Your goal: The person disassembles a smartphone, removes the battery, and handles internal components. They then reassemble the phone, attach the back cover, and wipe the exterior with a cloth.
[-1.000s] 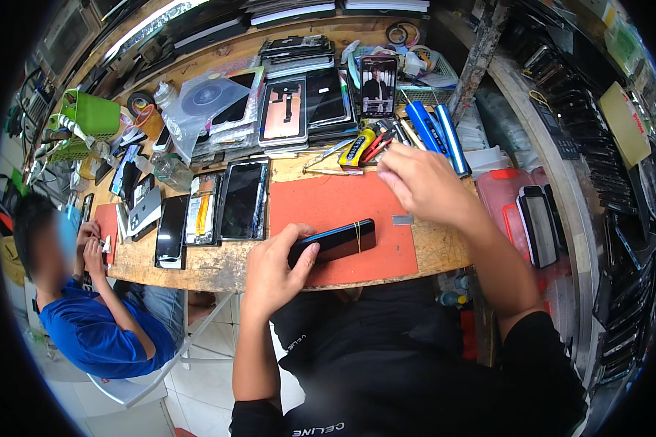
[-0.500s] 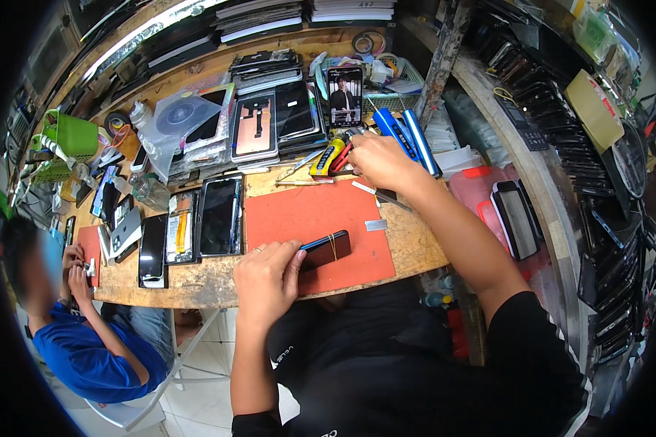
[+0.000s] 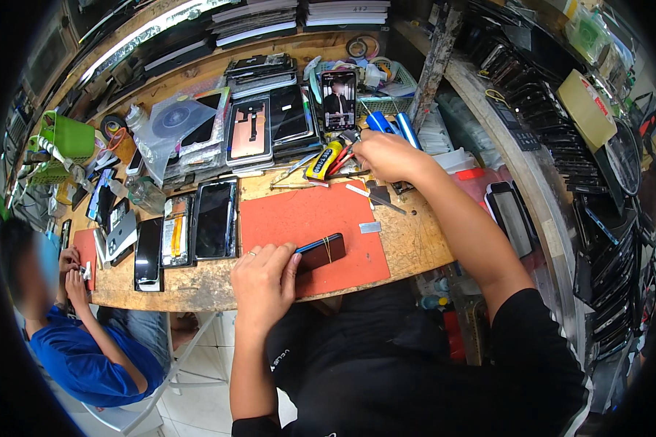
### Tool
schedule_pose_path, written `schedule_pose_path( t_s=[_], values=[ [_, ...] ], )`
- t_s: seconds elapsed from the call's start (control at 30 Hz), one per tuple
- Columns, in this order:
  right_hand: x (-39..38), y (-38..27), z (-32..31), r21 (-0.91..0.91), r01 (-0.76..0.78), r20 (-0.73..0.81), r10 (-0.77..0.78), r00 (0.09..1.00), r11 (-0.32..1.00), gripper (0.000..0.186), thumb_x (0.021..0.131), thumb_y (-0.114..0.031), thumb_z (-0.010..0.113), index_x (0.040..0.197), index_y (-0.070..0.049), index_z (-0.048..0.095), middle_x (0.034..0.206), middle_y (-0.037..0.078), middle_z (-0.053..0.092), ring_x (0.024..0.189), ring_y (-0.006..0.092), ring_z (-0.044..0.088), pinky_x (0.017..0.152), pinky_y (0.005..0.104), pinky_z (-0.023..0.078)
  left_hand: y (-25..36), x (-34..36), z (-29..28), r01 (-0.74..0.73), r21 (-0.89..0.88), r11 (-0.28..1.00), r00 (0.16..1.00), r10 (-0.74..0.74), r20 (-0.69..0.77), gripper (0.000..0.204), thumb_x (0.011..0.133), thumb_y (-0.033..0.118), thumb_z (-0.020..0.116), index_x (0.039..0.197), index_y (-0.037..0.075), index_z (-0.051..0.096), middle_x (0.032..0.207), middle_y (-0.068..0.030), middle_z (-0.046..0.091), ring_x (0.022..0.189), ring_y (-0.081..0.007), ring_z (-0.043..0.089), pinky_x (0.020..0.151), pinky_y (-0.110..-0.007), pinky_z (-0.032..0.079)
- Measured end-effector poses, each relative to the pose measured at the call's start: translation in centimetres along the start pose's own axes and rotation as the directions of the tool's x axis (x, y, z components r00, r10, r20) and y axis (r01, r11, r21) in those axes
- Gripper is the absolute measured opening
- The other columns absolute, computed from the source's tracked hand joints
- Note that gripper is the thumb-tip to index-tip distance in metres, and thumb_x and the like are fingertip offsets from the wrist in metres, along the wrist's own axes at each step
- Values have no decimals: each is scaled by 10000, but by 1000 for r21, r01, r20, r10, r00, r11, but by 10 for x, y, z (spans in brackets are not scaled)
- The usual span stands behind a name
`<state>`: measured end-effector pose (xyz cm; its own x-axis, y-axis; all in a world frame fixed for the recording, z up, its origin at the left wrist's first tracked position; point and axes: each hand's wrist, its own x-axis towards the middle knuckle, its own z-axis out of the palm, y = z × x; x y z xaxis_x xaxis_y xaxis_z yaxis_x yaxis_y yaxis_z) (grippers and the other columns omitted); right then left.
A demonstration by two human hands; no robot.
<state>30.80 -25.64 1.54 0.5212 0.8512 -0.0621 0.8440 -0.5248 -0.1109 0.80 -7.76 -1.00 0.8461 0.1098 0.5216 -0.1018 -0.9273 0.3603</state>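
Note:
My left hand (image 3: 264, 273) is closed round one end of a dark phone (image 3: 322, 254) with a blue edge. A thin rubber band (image 3: 329, 249) is wrapped round that phone, which is tilted over an orange-red mat (image 3: 284, 215). At the back of the mat, my right hand (image 3: 388, 154) reaches among tools with its fingers curled together; what they hold, if anything, is hidden. Beside those fingers lie a yellow tube (image 3: 322, 162) and red-handled pliers (image 3: 340, 161). Just behind the hand stand blue cylinders (image 3: 406, 130). A small metal plate (image 3: 370, 228) rests on the mat.
An upright phone with a lit screen (image 3: 338, 102) stands behind the tools. Several phones (image 3: 216, 218) lie left of the mat, with stacked phone parts (image 3: 248, 131) behind. A person in a blue shirt (image 3: 95, 357) works at the left. Crowded racks (image 3: 612, 255) line the right.
My right hand has shifted slightly to the right among the tools. My left hand keeps its hold on the banded phone. The whole view has moved a little.

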Motion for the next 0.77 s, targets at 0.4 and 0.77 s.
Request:
schedule_pose_path(
  t_s=[0.4, 0.77],
  values=[
    [-21, 27, 5, 708, 113, -470, 346, 812, 698, 98, 991, -72, 747, 959, -3, 685, 834, -17, 664, 723, 52, 594, 635, 263, 510, 6, -3, 1, -2, 31, 1000, 999, 3, -33, 97, 950, 143, 760, 998, 65, 730, 790, -119, 615, 750, -348, 617, 692, -464, 473],
    [-45, 15, 53, 357, -400, -597, 535, 597, 844, 201, 919, -146, 737, 1041, -44, 614, 860, 242, 755, 787, 481, 743, 757, 618, 561, 2, -3, 2, -5, 26, 1000, 1000, 6, -23, 88, 956, 131, 752, 1006, 63, 728, 812, -116, 631, 756, -345, 615, 695, -465, 469]
  ],
)
